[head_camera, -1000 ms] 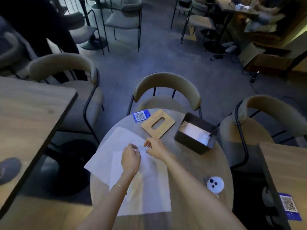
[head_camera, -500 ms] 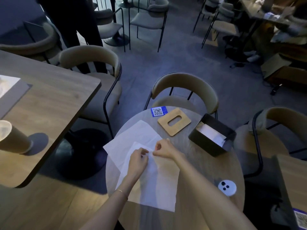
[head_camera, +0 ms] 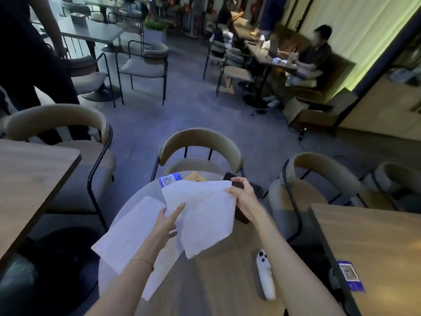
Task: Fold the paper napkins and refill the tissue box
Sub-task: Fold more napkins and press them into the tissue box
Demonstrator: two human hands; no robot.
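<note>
Napkin lifted over round wooden desk [head_camera: 216, 277]
Right hand [head_camera: 242, 196] pinches white paper napkin [head_camera: 205, 215] corner; left hand [head_camera: 167, 223], fingers spread, flat beneath it.

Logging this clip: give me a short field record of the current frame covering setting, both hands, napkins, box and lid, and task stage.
setting: cafe, round wooden table
right hand: pinching the top corner of the lifted napkin, raised off the table
left hand: fingers extended, against the lifted napkin's left side
second napkin: flat, overhanging the table's left edge
tissue box: dark, mostly hidden behind napkin and right hand
lid: wooden, off the box, partly hidden
other: white remote-like device
stage: folding not finished; box contents not visible
</note>
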